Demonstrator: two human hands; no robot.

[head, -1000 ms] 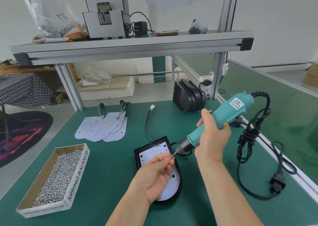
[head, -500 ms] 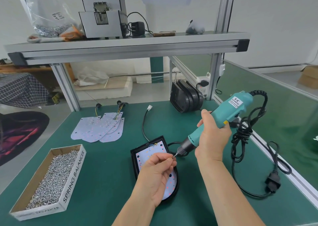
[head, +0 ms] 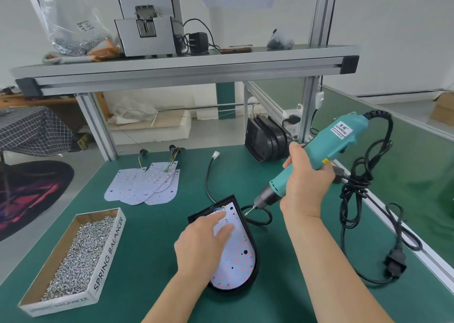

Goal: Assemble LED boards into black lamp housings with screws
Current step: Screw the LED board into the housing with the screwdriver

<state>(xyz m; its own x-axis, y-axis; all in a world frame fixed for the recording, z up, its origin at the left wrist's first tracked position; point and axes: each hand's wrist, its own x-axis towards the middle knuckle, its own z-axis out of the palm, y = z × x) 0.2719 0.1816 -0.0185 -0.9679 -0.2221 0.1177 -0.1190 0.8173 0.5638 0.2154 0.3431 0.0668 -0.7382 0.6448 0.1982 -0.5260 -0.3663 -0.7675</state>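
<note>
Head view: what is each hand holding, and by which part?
The right hand grips the teal electric screwdriver around its mid-body, behind the chuck. The left hand holds nothing; its straight fingers press the LED board in the black lamp housing.

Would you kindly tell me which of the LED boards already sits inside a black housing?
The LED board under the left hand, lying in the black housing; the other boards lie loose, fanned out farther back.

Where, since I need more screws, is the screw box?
Head view: the screw box lies front left on the green table, left of the left hand.
</note>
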